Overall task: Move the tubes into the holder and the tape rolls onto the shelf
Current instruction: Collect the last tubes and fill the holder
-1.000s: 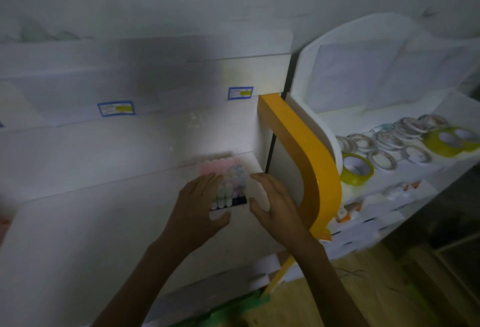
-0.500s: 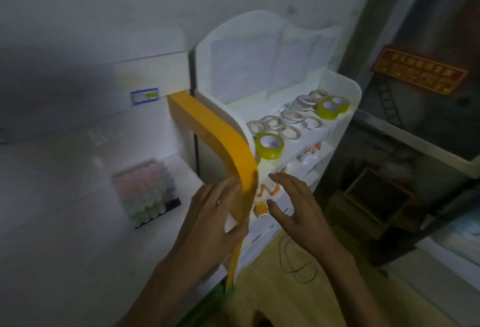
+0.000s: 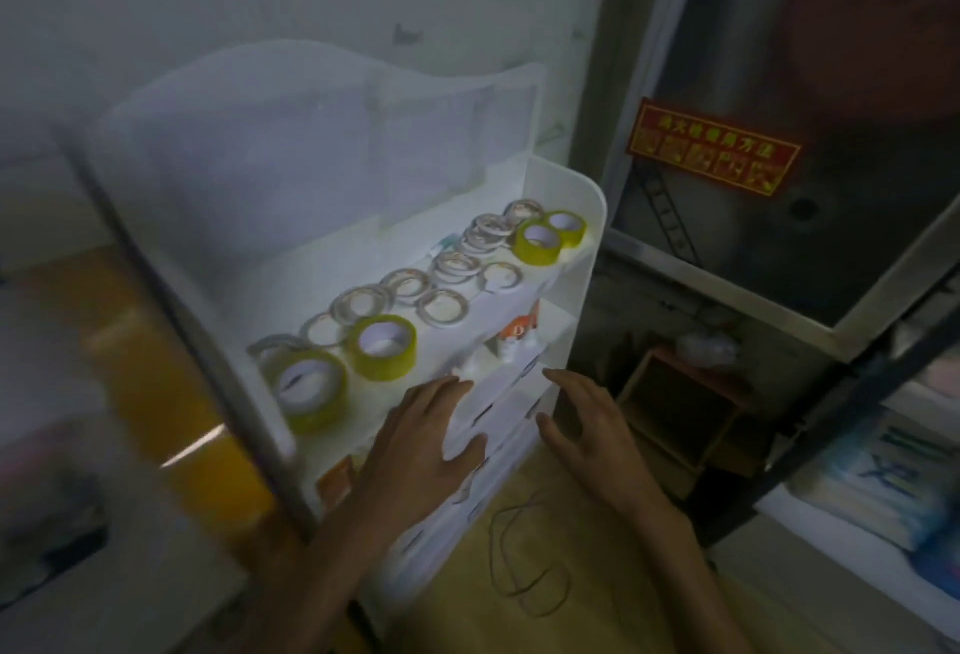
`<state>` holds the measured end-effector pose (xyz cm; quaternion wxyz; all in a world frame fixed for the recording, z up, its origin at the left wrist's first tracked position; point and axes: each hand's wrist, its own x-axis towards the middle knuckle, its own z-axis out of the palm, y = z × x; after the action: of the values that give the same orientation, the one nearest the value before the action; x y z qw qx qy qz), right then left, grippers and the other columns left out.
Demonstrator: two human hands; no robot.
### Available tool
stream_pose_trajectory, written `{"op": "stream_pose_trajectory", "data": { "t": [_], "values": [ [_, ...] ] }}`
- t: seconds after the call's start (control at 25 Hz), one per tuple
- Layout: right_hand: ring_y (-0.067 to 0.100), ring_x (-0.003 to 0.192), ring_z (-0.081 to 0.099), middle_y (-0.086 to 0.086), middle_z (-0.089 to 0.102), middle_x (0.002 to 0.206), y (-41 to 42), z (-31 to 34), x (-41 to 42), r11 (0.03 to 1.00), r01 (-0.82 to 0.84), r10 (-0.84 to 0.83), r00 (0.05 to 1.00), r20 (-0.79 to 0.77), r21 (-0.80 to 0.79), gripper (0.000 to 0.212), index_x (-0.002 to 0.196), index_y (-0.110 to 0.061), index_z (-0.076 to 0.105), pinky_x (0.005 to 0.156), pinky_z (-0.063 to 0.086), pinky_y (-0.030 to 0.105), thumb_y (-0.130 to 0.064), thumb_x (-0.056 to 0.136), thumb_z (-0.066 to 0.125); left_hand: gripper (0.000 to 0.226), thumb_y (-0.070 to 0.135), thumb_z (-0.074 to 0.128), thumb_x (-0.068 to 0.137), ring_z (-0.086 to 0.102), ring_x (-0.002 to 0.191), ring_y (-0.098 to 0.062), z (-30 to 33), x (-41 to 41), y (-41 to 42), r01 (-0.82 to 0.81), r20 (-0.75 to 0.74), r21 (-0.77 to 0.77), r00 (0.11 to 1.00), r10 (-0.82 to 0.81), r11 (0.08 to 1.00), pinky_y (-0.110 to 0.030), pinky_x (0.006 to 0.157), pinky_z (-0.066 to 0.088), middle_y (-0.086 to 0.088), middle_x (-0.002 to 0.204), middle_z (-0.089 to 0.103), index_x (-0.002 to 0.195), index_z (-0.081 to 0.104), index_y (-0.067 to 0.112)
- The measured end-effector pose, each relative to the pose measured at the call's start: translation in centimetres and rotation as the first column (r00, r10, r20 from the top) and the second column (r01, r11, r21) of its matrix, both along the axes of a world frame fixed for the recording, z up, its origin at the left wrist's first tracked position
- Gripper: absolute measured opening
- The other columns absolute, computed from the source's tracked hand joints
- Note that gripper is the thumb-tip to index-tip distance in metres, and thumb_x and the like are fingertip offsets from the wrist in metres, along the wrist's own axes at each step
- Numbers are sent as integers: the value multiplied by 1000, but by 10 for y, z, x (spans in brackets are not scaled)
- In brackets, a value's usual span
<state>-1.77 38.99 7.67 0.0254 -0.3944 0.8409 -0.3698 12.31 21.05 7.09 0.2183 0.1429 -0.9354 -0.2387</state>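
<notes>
A white shelf unit (image 3: 587,216) fills the middle of the head view. Its top tier carries several tape rolls: yellow-green ones such as the roll (image 3: 383,345) near the front, another (image 3: 307,387) at the front left and a pair (image 3: 548,237) at the far end, plus several thin whitish rolls (image 3: 442,308). My left hand (image 3: 415,450) hovers with straight fingers in front of the lower tiers and holds nothing. My right hand (image 3: 592,432) hangs spread beside the unit's right front corner, also holding nothing. The tubes and their holder at the far left are only a blur.
Small orange-and-white packets (image 3: 514,336) stand on the second tier. A thin cable loop (image 3: 524,565) lies on the wooden floor. A dark glass door with a red sign (image 3: 714,151) stands to the right, with a small dark stand (image 3: 685,409) below it.
The view has swung right, away from the tube holder to the tape shelf. Both hands left the holder and travelled right, now in front of the shelf's lower tiers.
</notes>
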Motion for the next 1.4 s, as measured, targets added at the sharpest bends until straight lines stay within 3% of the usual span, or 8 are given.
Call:
{"op": "stream_pose_trajectory", "data": {
  "t": [0.32,0.52,0.76,0.92,1.04,1.12,1.24,1.4],
  "values": [
    [-1,126,38,-18,42,140,-1,-11,-143,996,-82,83,996,33,-27,48,138,-32,43,105,33,21,-40,93,58,61,51,56,83,46,123,-11,4,-128,12,-104,22,100,995,102,990,-36,100,45,9,136,49,138,45,28],
    [-10,120,31,-26,36,133,-46,-21,-219,990,-139,139,989,42,-5,48,138,-30,43,92,18,-5,-38,93,58,69,58,47,79,46,122,-10,-9,-191,-24,-143,-28,111,989,147,983,-33,98,44,6,134,51,136,50,20],
    [5,123,42,-14,45,136,-117,-18,-321,960,-278,279,959,53,-14,47,136,-33,40,105,36,27,-35,93,59,56,49,53,81,50,104,-17,-38,-278,-102,-241,-103,-1,965,240,971,-27,87,44,-9,115,64,125,52,15],
    [20,123,51,6,55,134,-174,-28,-376,960,-280,280,959,-27,23,51,133,-13,51,103,42,39,-39,90,57,59,47,53,77,50,108,-20,-42,-316,-148,-327,-77,-16,943,325,945,-28,89,45,-12,117,65,120,61,8],
    [32,115,55,17,58,126,-213,-42,-397,937,-323,344,917,-201,130,47,123,-5,59,95,49,48,-41,100,40,61,49,53,74,48,110,-19,-48,-326,-168,-385,-63,21,920,386,923,-33,89,47,-10,122,63,127,54,19],
    [33,108,58,20,59,119,-238,-46,-409,890,-437,456,862,-222,132,39,117,-4,60,89,53,46,-34,100,40,57,49,53,73,45,108,-18,-53,-336,-184,-426,-63,30,902,427,904,-34,86,49,-11,118,63,125,46,26],
    [25,102,60,16,67,109,-268,-39,-425,889,-450,454,890,-45,83,46,116,-3,63,88,46,31,-35,86,53,61,51,52,74,50,107,-24,-64,-352,-204,-506,33,13,862,506,862,-42,84,54,-15,115,64,122,56,14],
    [27,126,48,14,52,136,-306,-29,-461,809,-554,549,832,85,197,44,136,-7,50,103,35,30,-17,93,57,73,52,50,71,61,110,-41,-80,-381,-223,-580,208,-23,794,571,814,-53,83,55,-23,120,63,119,63,-2]
  ]
}}
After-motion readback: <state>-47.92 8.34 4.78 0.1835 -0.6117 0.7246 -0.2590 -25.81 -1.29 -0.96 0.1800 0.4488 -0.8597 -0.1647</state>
